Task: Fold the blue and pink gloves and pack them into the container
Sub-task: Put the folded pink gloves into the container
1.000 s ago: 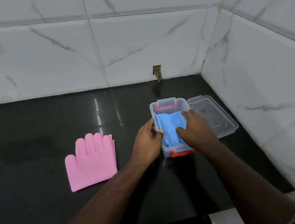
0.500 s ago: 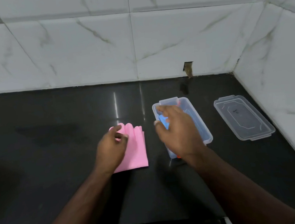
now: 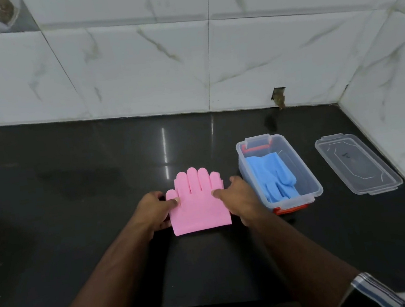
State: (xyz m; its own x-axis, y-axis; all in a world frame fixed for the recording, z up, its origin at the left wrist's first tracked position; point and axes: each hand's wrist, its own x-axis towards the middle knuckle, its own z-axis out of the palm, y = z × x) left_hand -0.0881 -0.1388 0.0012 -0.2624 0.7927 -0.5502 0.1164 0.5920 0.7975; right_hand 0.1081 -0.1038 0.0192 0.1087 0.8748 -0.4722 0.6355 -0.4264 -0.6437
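While the left hand (image 3: 155, 210) pinches the pink glove (image 3: 198, 204) at its left edge, the right hand (image 3: 239, 197) grips the right edge, glove flat on the black countertop (image 3: 77, 218); further right, the folded blue glove (image 3: 272, 178) lies inside the clear container (image 3: 311, 178), lid (image 3: 357, 163) beside it.

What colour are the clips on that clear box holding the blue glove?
Orange-red, on the container at its near and far ends, seen in the head view.
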